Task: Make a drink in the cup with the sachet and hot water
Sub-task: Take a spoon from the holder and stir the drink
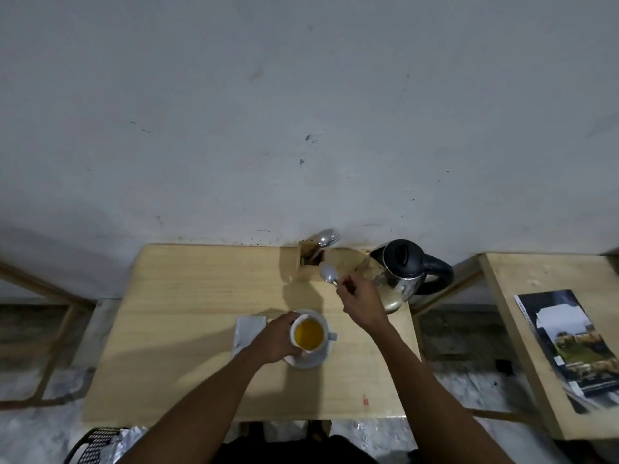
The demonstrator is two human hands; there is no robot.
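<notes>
A white cup [310, 334] filled with yellow-orange liquid stands on a white saucer [310, 360] in the middle of the wooden table [187, 329]. My left hand [276, 339] wraps around the cup's left side. My right hand [360, 298] is raised behind the cup and pinches the handle of a metal spoon [328, 273], whose bowl points toward the cutlery holder. A silvery sachet [248, 331] lies flat just left of the saucer, partly under my left hand.
A wooden cutlery holder [310, 259] with a spoon and fork stands at the table's back edge. A steel kettle [407, 271] with black lid and handle sits at the back right. A second table [522, 316] with magazines is to the right.
</notes>
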